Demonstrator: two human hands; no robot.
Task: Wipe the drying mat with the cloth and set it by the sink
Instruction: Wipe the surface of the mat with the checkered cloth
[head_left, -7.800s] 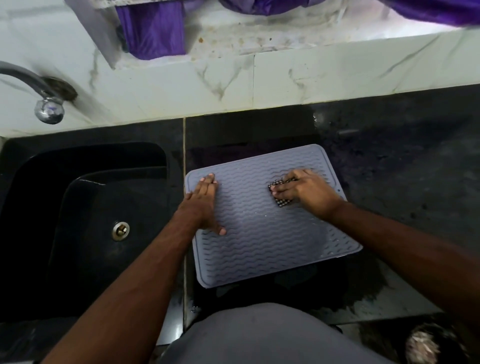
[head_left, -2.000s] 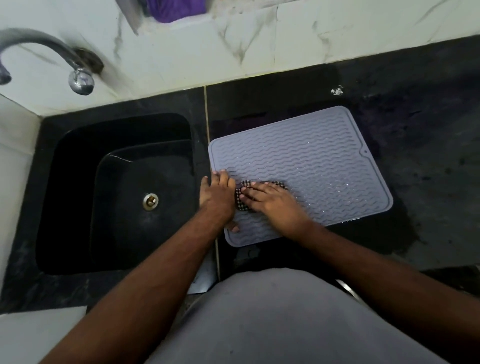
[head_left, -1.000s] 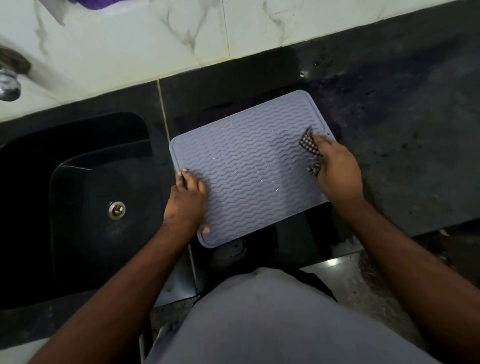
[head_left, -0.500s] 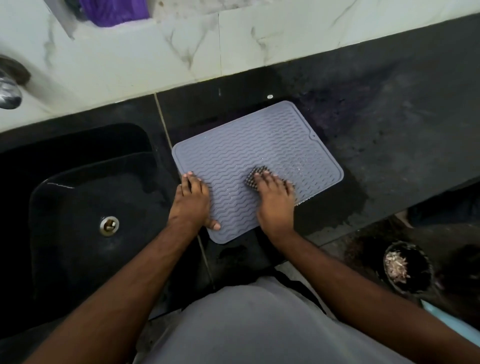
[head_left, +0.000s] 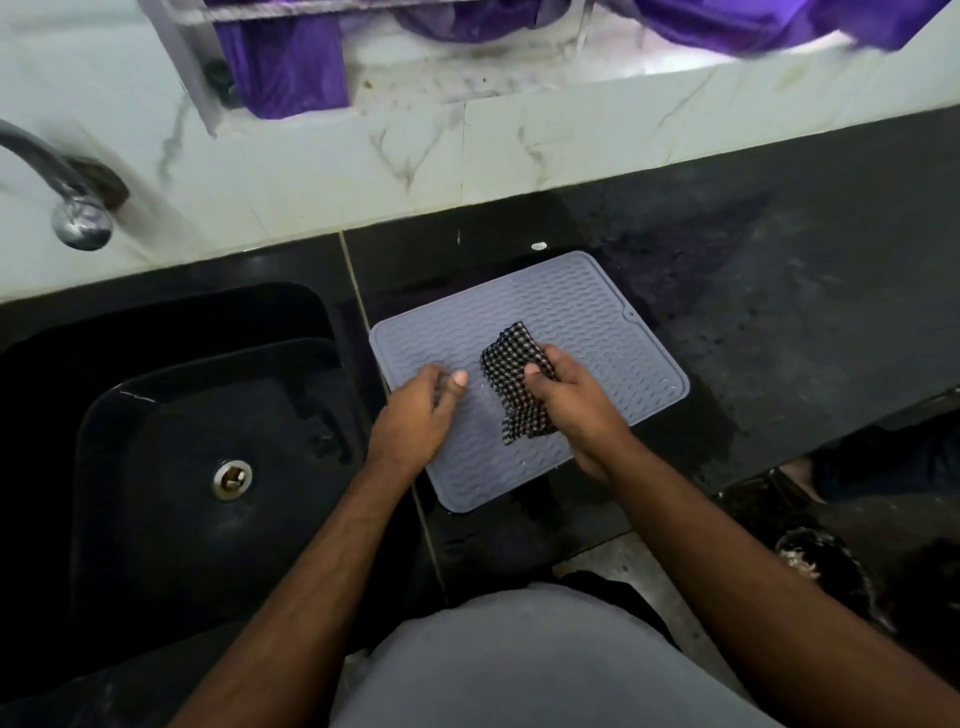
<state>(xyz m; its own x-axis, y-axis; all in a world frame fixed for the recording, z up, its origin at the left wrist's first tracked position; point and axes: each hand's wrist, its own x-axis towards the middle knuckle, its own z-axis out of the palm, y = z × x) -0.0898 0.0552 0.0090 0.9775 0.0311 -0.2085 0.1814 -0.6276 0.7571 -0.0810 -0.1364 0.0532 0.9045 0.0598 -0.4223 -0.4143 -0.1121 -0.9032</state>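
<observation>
You are gripping the checked cloth (head_left: 517, 387) in your right hand (head_left: 574, 410) over the drying mat (head_left: 587, 332), lying on the bench at the sink's (head_left: 171, 415) three o'clock, your left hand (head_left: 415, 415) hovering loosely curled, seemingly to steady it.

1. One head-worn view, looking steeply down from above the surface's (head_left: 779, 322) front edge, facing the back wall (head_left: 311, 171).
2. Close in: both forearms fill the lower frame, sink (head_left: 171, 415) at left.
</observation>
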